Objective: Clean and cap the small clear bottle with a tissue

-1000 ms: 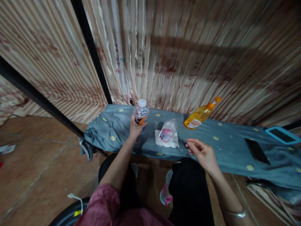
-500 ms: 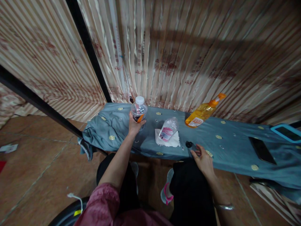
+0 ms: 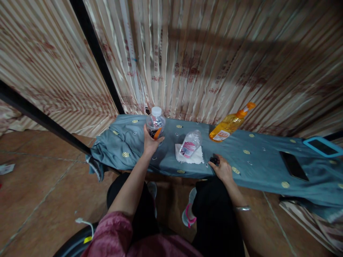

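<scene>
My left hand (image 3: pixel 150 143) is wrapped round a clear plastic bottle (image 3: pixel 155 123) with a white cap and a black-and-orange label. The bottle is upright on the cloth-covered bench. At the bench's near edge, the thumb and fingers of my right hand (image 3: pixel 223 169) close round a small black round object (image 3: pixel 214 160), possibly a cap; the fingers partly hide it. Between my hands, a second clear bottle (image 3: pixel 190 144) with a pink label rests on a white tissue (image 3: pixel 197 158). Its top looks uncapped, though that is too small to be sure.
A yellow-orange pump bottle (image 3: pixel 226 127) stands behind my right hand. To the right lie a dark phone (image 3: pixel 294 166) and a blue-framed device (image 3: pixel 323 146). The narrow bench (image 3: pixel 265 171) has a blue-grey patterned cloth. A pleated curtain (image 3: pixel 187 71) hangs behind; black poles (image 3: pixel 99 53) rise at left.
My right hand has moved left and its fingers have closed round the small black object. My left hand keeps its hold on the white-capped bottle. The whole view has shifted slightly.
</scene>
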Available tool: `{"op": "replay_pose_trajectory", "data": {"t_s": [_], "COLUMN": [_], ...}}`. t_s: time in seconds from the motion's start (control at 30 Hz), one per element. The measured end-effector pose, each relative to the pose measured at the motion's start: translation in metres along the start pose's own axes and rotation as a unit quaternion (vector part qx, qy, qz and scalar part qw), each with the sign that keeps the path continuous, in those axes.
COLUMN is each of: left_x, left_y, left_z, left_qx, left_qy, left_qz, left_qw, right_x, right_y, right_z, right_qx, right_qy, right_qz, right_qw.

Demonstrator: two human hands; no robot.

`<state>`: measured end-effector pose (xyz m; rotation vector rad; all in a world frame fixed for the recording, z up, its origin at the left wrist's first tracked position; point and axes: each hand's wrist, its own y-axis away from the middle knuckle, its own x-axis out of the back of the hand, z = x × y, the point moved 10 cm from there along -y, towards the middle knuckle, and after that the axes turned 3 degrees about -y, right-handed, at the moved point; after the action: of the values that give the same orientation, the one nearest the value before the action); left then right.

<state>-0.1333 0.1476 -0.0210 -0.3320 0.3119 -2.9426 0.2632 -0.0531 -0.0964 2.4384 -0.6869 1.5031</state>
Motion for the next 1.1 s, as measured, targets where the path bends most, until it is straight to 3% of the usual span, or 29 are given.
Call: {"op": "replay_pose_trajectory", "data": {"t_s": [0.1, 0.2, 0.27, 0.37, 0.43, 0.53, 0.7, 0.87, 1.1], "left_x": [0.020, 0.038, 0.036, 0.007, -0.025, -0.073, -0.123, -0.141, -0.141], "left_y": [0.009, 0.028, 0.047, 0.075, 0.086, 0.091, 0.086, 0.083, 0.078], "left_z": [0.007, 0.036, 0.058, 0.077, 0.078, 0.068, 0.064, 0.066, 0.064], "left_qx": [-0.034, -0.142, -0.216, -0.279, -0.269, -0.186, -0.083, -0.048, -0.040], "left_qy": [-0.042, -0.098, -0.129, -0.132, -0.115, -0.055, 0.043, 0.093, 0.070], "left_qz": [0.031, 0.051, 0.034, -0.039, -0.112, -0.207, -0.271, -0.293, -0.287], "left_qw": [0.998, 0.984, 0.967, 0.950, 0.950, 0.959, 0.958, 0.950, 0.955], "right_x": [-0.002, -0.001, 0.004, 0.021, 0.042, 0.082, 0.128, 0.131, 0.109], "right_y": [-0.001, 0.000, 0.002, 0.003, 0.000, -0.010, -0.023, -0.026, -0.027], "right_z": [0.002, 0.001, -0.001, -0.017, -0.041, -0.095, -0.194, -0.249, -0.272], "right_qx": [-0.009, -0.015, -0.017, 0.007, 0.053, 0.141, 0.266, 0.331, 0.360], "right_qy": [-0.010, -0.032, -0.054, -0.101, -0.135, -0.160, -0.083, 0.046, 0.182], "right_qz": [-0.005, -0.005, 0.001, 0.016, 0.024, 0.019, -0.054, -0.127, -0.217], "right_qw": [1.000, 0.999, 0.998, 0.995, 0.989, 0.977, 0.959, 0.934, 0.889]}}
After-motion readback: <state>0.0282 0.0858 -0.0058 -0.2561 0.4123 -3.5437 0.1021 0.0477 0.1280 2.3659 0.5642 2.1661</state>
